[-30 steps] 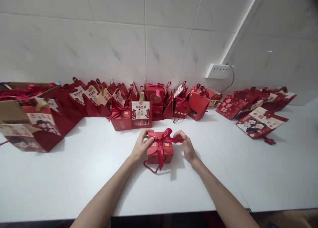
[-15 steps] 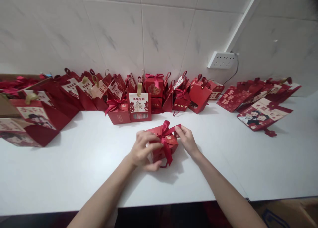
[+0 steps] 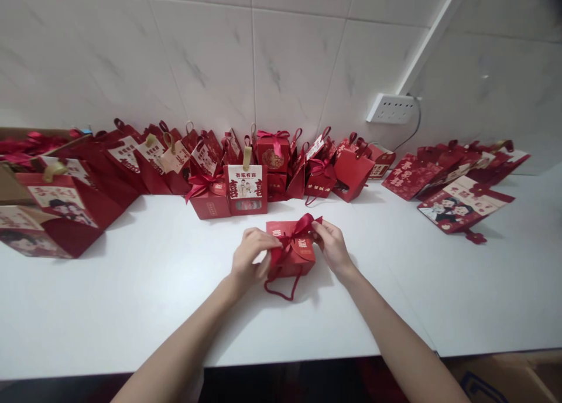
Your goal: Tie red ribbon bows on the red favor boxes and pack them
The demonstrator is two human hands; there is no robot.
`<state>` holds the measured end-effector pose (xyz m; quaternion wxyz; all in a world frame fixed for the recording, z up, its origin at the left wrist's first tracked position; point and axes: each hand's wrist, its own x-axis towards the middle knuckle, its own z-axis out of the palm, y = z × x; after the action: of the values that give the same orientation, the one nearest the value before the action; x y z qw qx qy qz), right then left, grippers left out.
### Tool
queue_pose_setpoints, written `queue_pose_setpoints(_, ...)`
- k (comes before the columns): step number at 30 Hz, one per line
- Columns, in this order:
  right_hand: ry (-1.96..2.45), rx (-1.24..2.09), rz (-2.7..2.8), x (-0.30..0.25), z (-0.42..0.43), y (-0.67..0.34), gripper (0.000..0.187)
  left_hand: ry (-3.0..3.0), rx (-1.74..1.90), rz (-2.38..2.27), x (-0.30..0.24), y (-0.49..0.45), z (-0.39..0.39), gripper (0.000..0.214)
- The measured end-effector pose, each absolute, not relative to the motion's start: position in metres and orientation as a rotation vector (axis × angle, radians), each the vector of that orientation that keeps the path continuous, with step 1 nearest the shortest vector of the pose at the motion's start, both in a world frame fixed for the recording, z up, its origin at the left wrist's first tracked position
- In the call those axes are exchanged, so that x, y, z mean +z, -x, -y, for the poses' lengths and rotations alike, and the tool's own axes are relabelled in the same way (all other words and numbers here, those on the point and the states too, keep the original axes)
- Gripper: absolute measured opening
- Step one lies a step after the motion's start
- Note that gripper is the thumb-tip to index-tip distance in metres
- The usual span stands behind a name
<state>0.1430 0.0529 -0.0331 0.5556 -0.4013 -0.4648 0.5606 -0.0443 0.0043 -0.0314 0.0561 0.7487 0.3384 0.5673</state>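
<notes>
A small red gift box [image 3: 287, 267] with gold lettering rests on the white table in front of me. Around its top runs a dark red satin ribbon [image 3: 290, 239], tied in a bow. On the box's left side, my left hand [image 3: 252, 253] pinches one part of the ribbon. My right hand [image 3: 332, 248] grips another ribbon end at the upper right corner, thumb and fingers pressed together. From the front of the box a red cord handle [image 3: 284, 296] hangs down onto the tabletop.
Behind stand several red gift boxes [image 3: 209, 207] and bags along the tiled wall. More gift bags stand at the left [image 3: 65, 201] and right [image 3: 461, 201]. A white power socket [image 3: 392, 109] with a cable is on the wall. The table [image 3: 342, 333] ends near me.
My left hand has gone from spread fingers over the box to pinching the ribbon, drawing it leftward. A ribbon tail no longer hangs over the front, and the cord handle now shows.
</notes>
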Motion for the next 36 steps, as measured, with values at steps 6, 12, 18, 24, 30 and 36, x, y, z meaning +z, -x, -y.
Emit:
queue_pose_setpoints(6, 0.929, 1.297, 0.807, -0.03, -0.062, -0.151, 0.032, -1.095, 2.101, -1.235, -0.021, 0.051, -0.016, 0.017)
queue_pose_setpoints(12, 0.874, 1.201, 0.517, -0.025, -0.079, -0.178, 0.026, -0.445, 2.268, -1.038, -0.01, 0.085, -0.039, 0.029)
queue_pose_setpoints(18, 0.805, 1.051, 0.506, -0.012, -0.079, -0.191, 0.024, -0.446, 2.211, -1.094, -0.008, 0.098, -0.044, 0.032)
queue_pose_setpoints(24, 0.651, 0.921, 0.955, 0.049, -0.078, -0.157, 0.019, -0.732, 2.18, -1.055, 0.033, 0.076, -0.064, 0.032)
queue_pose_setpoints(30, 0.74, 0.753, 1.408, 0.107, -0.069, -0.127, 0.025, -1.195, 1.962, -0.945, 0.096, 0.041, -0.062, 0.024)
queue_pose_setpoints(36, 0.683, 0.702, 1.457, 0.111, -0.052, -0.115, 0.021, -1.433, 1.836, -1.035, 0.107, 0.037, -0.035, 0.021)
